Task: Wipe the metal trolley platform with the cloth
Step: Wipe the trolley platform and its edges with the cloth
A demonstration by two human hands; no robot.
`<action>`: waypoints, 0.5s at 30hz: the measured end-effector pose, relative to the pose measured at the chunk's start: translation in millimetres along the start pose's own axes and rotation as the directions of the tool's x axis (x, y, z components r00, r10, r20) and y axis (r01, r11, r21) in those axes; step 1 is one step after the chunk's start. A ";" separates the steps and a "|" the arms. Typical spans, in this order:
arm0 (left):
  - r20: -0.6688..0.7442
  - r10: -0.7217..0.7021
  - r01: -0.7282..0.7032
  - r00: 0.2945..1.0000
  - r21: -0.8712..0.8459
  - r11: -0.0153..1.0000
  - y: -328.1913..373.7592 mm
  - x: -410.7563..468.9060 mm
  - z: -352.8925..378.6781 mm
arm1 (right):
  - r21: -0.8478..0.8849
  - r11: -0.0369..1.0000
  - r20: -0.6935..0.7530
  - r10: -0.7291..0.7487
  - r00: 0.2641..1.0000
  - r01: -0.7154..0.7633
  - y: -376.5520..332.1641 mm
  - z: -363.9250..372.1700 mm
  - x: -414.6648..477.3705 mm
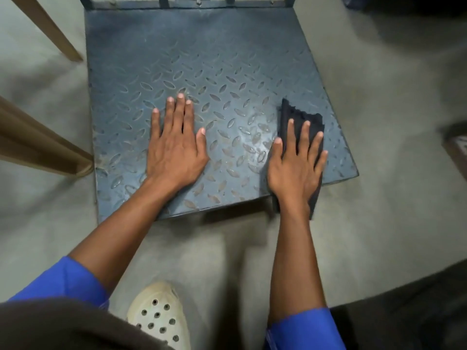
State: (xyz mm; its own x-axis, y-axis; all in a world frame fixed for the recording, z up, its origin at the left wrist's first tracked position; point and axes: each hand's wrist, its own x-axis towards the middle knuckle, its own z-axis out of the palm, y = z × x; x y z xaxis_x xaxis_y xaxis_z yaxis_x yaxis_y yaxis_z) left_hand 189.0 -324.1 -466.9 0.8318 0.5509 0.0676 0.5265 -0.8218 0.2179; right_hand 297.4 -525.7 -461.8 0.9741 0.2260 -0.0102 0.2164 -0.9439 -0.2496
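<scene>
The metal trolley platform (202, 59) is a blue-grey tread plate with a raised diamond pattern, lying low on the floor ahead of me. My left hand (175, 147) rests flat on its middle, fingers spread, holding nothing. My right hand (295, 165) presses flat on a dark cloth (300, 117) at the platform's near right corner. The cloth's far end sticks out past my fingertips, and its near end hangs over the platform's front edge. A wet sheen shows on the plate between my hands.
Wooden legs stand at the left: one (50, 29) at the far left, another (38, 147) touching the platform's left edge. The trolley's upright bars (164, 1) rise at the far edge. My pale perforated shoe (159, 317) is on the grey concrete floor (379, 223).
</scene>
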 end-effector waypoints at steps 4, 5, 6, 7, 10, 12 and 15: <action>-0.018 0.001 -0.001 1.000 -0.023 1.000 0.7 0.6 -2.0 | 0.054 0.994 -0.014 -0.094 0.995 0.095 -55.0 10.7 20.7; -0.022 0.013 -0.014 1.000 -0.037 0.999 -2.5 1.0 -4.5 | 0.076 0.986 -0.004 -0.150 0.989 0.149 -70.9 13.4 12.4; -0.026 0.025 -0.026 0.999 -0.045 0.999 -7.7 1.3 -6.9 | 0.093 0.975 0.001 -0.204 0.979 0.203 -83.3 15.8 -2.4; -0.032 0.028 -0.030 0.999 -0.046 0.999 -14.8 1.3 -9.6 | 0.107 0.963 0.003 -0.249 0.968 0.248 -90.7 17.8 -21.4; -0.043 -0.040 0.039 0.998 -0.027 0.999 -40.6 2.1 -17.9 | 0.120 0.937 0.028 -0.332 0.943 0.327 -79.3 19.5 -70.1; -0.042 -0.096 0.095 0.995 -0.022 0.995 -57.3 1.9 -22.9 | 0.090 0.947 0.045 -0.312 0.949 0.307 -58.4 15.9 -70.7; -0.046 -0.136 0.133 0.990 -0.053 0.990 -77.6 -2.1 -27.5 | 0.074 0.979 0.064 -0.193 0.979 0.189 -51.2 9.6 -36.8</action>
State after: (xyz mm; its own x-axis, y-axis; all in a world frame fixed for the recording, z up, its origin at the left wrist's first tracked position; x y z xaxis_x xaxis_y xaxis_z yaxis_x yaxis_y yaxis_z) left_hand 141.6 -257.5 -457.1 0.7437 0.6635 0.0818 0.6227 -0.7320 0.2764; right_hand 249.9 -483.4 -457.9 0.9075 0.4193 -0.0237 0.3908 -0.8637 -0.3183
